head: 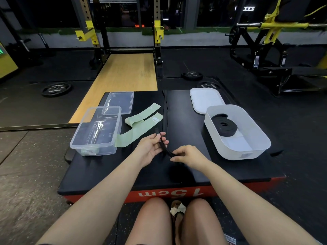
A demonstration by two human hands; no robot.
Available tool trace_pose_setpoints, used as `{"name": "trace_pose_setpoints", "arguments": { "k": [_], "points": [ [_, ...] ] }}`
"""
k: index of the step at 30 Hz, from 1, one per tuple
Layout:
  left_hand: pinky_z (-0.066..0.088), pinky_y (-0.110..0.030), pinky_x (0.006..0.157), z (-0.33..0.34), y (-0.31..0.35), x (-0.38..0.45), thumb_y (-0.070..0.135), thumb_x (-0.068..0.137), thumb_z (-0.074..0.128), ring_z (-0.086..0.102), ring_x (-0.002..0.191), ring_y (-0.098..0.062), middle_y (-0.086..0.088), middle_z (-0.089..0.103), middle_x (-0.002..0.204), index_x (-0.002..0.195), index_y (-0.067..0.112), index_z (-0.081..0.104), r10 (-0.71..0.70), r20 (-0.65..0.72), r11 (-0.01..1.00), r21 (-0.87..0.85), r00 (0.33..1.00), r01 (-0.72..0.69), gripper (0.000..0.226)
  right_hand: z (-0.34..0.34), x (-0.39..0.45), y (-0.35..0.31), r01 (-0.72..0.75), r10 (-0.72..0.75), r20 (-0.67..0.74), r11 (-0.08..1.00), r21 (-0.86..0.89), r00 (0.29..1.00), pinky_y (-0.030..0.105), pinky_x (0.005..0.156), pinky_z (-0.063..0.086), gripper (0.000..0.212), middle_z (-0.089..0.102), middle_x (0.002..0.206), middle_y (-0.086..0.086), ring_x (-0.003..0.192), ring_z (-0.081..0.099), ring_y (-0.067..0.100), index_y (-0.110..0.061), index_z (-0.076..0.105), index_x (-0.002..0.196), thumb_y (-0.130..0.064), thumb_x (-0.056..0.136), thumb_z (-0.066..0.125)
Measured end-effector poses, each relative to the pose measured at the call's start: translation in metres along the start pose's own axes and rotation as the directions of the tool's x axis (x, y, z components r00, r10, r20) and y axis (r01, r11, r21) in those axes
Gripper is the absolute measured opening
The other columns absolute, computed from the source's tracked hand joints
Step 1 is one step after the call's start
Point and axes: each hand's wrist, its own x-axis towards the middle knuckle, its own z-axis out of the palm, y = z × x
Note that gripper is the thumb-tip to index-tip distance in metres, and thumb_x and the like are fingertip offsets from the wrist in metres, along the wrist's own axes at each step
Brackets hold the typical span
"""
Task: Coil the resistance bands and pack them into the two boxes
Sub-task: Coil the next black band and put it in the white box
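A black resistance band point(161, 145) runs from near the person away along the surface point(185, 112); the left hand point(152, 146) pinches its near end, the right hand point(185, 154) grips it just beside. Two green bands point(141, 124) lie flat between two boxes: the clear box point(96, 131) and the white box point(237, 131), which holds one coiled black band point(223, 124). Two lids lie behind them.

Clear box point(96, 131) left, white box point(247, 147) right, bands point(141, 121) between
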Motion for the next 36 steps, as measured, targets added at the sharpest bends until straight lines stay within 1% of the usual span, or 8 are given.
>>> {"name": "trace_pose_setpoints", "arguments": {
  "k": [4,10,13,17,21,27,31,36],
  "points": [
    [0.055,-0.026,0.069,0.002,-0.006,-0.004,0.020,0.102,0.035,0.067,0.064,-0.010,-0.002,0.059,0.072,0.096,0.010,0.064,-0.083,0.031,0.978,0.197,0.996,0.075,0.031,-0.001,0.001,0.004,0.114,-0.090,0.099,0.956,-0.271,0.991,0.031,0.091,0.045,0.027,0.063,0.108,0.003,0.101,0.058,0.020,-0.012,0.072,0.108,-0.025,0.084,0.070],
    [0.051,-0.025,0.063,-0.007,-0.010,-0.010,0.015,0.101,0.037,0.059,0.060,-0.014,0.000,0.056,0.065,0.092,0.011,0.058,-0.229,0.132,0.896,0.416,0.964,0.156,0.023,0.004,0.002,0.004,0.223,-0.115,0.243,0.847,-0.482,0.963,0.032,0.092,0.043,0.031,0.056,0.120,0.003,0.114,0.051,0.020,-0.019,0.066,0.119,-0.030,0.091,0.061],
    [0.050,-0.027,0.067,-0.019,-0.010,-0.010,0.013,0.100,0.037,0.055,0.057,-0.014,0.000,0.053,0.063,0.089,0.010,0.055,-0.278,0.144,0.863,0.472,0.950,0.181,0.021,0.011,0.000,0.006,0.267,-0.144,0.270,0.821,-0.505,0.952,0.032,0.095,0.043,0.033,0.055,0.127,0.000,0.120,0.048,0.018,-0.020,0.063,0.124,-0.027,0.091,0.060],
    [0.050,-0.026,0.067,-0.033,-0.009,-0.010,0.013,0.100,0.039,0.051,0.057,-0.012,-0.002,0.053,0.070,0.092,0.010,0.054,-0.313,0.146,0.797,0.578,0.938,0.176,0.018,0.016,-0.005,0.015,0.257,-0.168,0.220,0.833,-0.489,0.961,0.033,0.098,0.042,0.038,0.056,0.128,-0.001,0.120,0.049,0.018,-0.020,0.057,0.127,-0.024,0.090,0.061],
    [0.050,-0.028,0.070,-0.047,-0.006,-0.008,0.011,0.099,0.040,0.054,0.059,-0.013,-0.003,0.053,0.077,0.086,0.010,0.054,-0.339,0.130,0.741,0.648,0.932,0.179,0.019,0.021,-0.008,0.018,0.273,-0.208,0.187,0.839,-0.470,0.960,0.032,0.097,0.043,0.032,0.058,0.125,-0.003,0.117,0.051,0.016,-0.021,0.063,0.122,-0.027,0.091,0.061],
    [0.050,-0.030,0.078,-0.079,0.001,-0.014,0.010,0.099,0.037,0.060,0.075,-0.018,-0.005,0.051,0.078,0.084,0.009,0.053,-0.406,0.100,0.771,0.571,0.908,0.282,0.023,0.030,-0.005,0.012,0.319,-0.248,0.205,0.810,-0.493,0.947,0.034,0.091,0.047,0.031,0.055,0.124,-0.004,0.117,0.049,0.016,-0.024,0.062,0.123,-0.030,0.093,0.057],
    [0.050,-0.032,0.080,-0.100,0.002,-0.018,0.021,0.101,0.032,0.064,0.089,-0.021,-0.005,0.058,0.078,0.092,0.010,0.056,-0.433,-0.006,0.734,0.579,0.901,0.356,0.028,0.030,-0.002,0.009,0.323,-0.239,0.224,0.792,-0.517,0.945,0.034,0.091,0.046,0.030,0.054,0.124,-0.005,0.118,0.047,0.015,-0.025,0.062,0.123,-0.030,0.095,0.055],
    [0.051,-0.030,0.071,-0.105,0.001,-0.015,0.043,0.100,0.035,0.064,0.083,-0.019,-0.004,0.064,0.083,0.096,0.011,0.059,-0.393,-0.139,0.654,0.653,0.909,0.383,0.040,0.027,0.003,0.009,0.322,-0.223,0.242,0.771,-0.549,0.944,0.029,0.091,0.042,0.029,0.052,0.125,-0.006,0.121,0.041,0.012,-0.027,0.063,0.123,-0.027,0.095,0.054]
  ]
}}
